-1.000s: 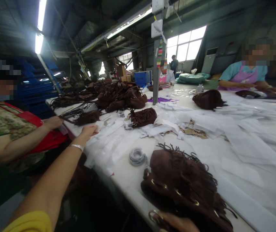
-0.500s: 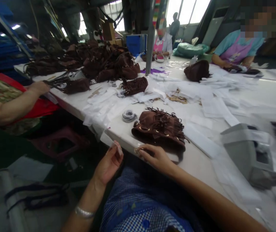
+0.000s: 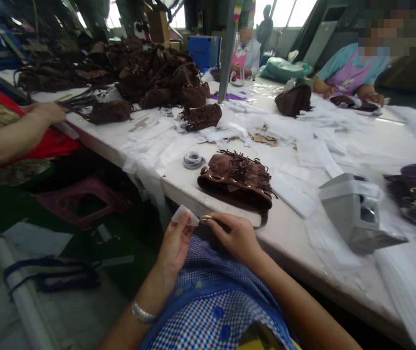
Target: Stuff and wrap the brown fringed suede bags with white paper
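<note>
My left hand (image 3: 178,238) pinches a small white translucent sheet (image 3: 185,215) between thumb and fingers, just off the table's front edge. Close to it, my right hand (image 3: 239,236) grips a small gold-coloured metal fitting (image 3: 205,218) by the fingertips. Whether that fitting joins a strap is hidden under the hand. A brown fringed bag (image 3: 235,182) with gold eyelets lies on its side beyond my right hand, its mouth toward me. Behind my left hand, a coil of grey tape or cord (image 3: 193,159) rests on the tabletop.
Along the white table (image 3: 178,187) lie scattered white sheets and a grey tape dispenser (image 3: 352,209). Brown bags (image 3: 156,73) are piled at the back left. A metal post (image 3: 226,53) rises from the table. Co-workers sit left and across; a pink stool (image 3: 83,199) stands below.
Both hands have come closer together; the white sheet now almost meets the metal fitting. My view has shifted slightly, showing more of the table's right side.
</note>
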{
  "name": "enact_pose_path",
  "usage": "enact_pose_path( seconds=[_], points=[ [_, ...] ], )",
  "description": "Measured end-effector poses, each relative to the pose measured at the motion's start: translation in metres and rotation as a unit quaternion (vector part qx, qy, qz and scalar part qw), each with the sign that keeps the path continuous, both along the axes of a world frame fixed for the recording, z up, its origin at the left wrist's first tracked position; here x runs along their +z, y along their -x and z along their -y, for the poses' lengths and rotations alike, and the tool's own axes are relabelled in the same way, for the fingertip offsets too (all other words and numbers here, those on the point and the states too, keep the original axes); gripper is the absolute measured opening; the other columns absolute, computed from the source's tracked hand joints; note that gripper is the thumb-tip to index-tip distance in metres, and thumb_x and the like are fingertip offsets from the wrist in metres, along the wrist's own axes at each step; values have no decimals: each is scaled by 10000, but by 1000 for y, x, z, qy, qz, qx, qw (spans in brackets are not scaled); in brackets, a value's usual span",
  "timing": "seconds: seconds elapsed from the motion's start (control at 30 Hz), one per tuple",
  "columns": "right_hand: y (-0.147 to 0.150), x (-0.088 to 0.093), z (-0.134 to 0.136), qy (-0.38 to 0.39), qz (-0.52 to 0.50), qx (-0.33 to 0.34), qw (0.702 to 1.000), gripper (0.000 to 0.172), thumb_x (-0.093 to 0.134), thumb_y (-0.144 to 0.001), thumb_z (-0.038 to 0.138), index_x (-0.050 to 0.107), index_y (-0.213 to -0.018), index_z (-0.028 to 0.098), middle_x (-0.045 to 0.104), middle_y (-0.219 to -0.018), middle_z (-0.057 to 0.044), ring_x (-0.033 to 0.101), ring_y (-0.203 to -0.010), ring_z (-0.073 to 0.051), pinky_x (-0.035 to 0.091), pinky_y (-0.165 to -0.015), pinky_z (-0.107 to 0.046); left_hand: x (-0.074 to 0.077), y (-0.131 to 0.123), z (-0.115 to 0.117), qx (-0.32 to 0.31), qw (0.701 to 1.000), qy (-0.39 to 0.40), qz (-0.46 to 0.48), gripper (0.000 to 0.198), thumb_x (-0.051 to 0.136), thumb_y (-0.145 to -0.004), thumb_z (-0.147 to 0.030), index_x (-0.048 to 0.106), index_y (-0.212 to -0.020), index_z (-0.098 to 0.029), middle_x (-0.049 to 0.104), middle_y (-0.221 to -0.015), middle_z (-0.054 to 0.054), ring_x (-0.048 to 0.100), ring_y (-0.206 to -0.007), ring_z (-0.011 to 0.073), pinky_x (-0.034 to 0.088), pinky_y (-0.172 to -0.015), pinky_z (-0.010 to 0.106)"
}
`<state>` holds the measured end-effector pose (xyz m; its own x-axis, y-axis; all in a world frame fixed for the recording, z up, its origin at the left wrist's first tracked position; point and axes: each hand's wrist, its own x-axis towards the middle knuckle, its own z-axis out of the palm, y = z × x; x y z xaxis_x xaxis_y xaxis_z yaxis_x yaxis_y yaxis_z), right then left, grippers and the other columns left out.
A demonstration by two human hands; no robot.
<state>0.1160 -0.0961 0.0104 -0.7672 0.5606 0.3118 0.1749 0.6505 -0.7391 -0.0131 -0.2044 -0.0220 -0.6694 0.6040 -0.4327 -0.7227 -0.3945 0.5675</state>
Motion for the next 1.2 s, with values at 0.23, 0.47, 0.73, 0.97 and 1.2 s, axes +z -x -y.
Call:
enact_pose_path(
  seconds=[0.23,0.47,0.73,0.97,1.2],
  points=[
    [-6,-1,11,-58,7,-31,998,199,591,-939,331,735,-1043,241,772,-995,-27,733,-874,-180,548,-798,-250,6,-5,-10,12,999,2,35,148,759,-784,-91,691,-887,-172,748,-864,-6,713,-742,93,585,-726,189],
    [-5,-6,12,-94,7,-79,992,192,595,-932,327,739,-1029,247,772,-995,-36,738,-853,-185,556,-775,-247,12,-11,-12,-13,999,-20,36,122,744,-796,-91,693,-878,-166,751,-866,7,719,-749,101,597,-768,204],
    [-4,-4,13,-89,-1,-114,989,182,608,-926,328,741,-1018,244,771,-1011,-42,740,-887,-205,562,-779,-267,11,-17,-10,-67,997,-30,8,168,751,-794,-111,719,-955,-147,766,-978,55,730,-861,136,587,-824,214],
    [-10,-1,13,-58,-28,-118,991,186,606,-928,316,738,-1034,240,767,-1032,-36,735,-924,-203,562,-840,-284,8,-14,-8,-103,994,-3,-43,169,784,-765,-157,727,-923,-137,767,-932,69,729,-831,143,574,-843,239],
    [-12,-2,17,-71,-36,-112,991,167,615,-918,301,739,-1003,229,774,-983,-34,741,-865,-190,565,-797,-261,4,-3,-10,-13,1000,8,24,109,759,-781,-111,689,-850,-159,751,-833,13,714,-746,108,572,-754,210]
  ],
)
